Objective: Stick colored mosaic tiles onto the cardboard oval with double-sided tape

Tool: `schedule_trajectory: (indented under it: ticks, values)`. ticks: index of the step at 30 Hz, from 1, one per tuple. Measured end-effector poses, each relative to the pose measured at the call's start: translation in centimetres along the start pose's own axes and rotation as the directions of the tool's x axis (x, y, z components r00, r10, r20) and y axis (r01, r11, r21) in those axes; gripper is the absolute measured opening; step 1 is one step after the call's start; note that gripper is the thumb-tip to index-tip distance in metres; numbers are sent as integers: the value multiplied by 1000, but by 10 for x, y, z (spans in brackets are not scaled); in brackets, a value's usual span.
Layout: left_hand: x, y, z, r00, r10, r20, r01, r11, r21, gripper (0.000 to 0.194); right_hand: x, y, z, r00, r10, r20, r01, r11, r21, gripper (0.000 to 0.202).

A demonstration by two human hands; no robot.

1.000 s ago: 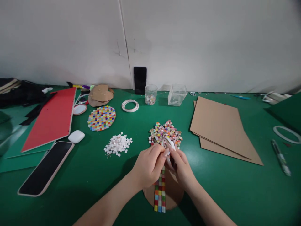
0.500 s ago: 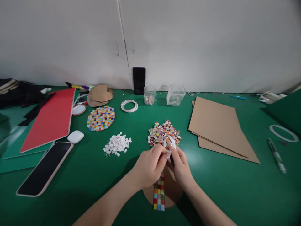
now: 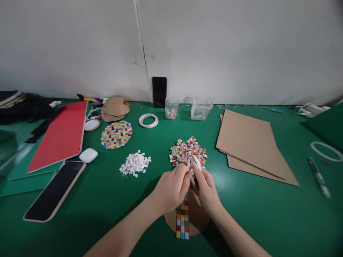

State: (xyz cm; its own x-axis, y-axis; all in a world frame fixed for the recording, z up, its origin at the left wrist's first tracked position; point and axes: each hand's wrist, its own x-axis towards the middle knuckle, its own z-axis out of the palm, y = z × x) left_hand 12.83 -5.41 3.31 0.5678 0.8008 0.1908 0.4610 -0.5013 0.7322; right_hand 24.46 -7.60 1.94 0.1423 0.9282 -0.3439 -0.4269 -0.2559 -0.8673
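Your right hand grips the white tape roll above the far edge of the cardboard disc, your left hand pinching it too; it's tipped slightly more upright, so handling seems unfinished.

No legible lettering, label, brand, number or sign on anything in view.

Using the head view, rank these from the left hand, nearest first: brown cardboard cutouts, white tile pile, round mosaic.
Nearest to the left hand:
1. White tile pile, just to its left.
2. Round mosaic, farther left, past the pile.
3. Brown cardboard cutouts, behind the mosaic.
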Motion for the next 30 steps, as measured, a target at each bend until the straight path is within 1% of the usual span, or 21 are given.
schedule_trajectory:
  ticks: [6,11,15,18,22,27,30]
  values:
    - [0,0,-1,999,-42,30,44,997,-69,19,-1,-1,0,1000,5,-29,-5,1000,-16,43]
    - [1,-1,-2,997,-57,48,59,997,-48,18,1,0,-2,998,64,-21,-64,998,12,45]
    - [2,-1,-8,990,-80,119,84,996,-27,17,1,0,-3,992,124,-12,-123,990,64,46]
    - [2,-2,-10,984,-91,155,91,996,8,17,1,1,-4,990,140,19,-141,988,65,46]
    - [2,-3,-9,982,-100,159,98,995,16,17,1,3,-4,991,130,45,-132,990,42,49]
    - [2,0,-7,985,-106,138,113,993,-42,20,0,1,-2,996,81,41,-82,996,27,47]
    - [1,1,-6,986,-106,129,118,989,-85,21,0,-1,0,999,41,18,-41,999,8,45]
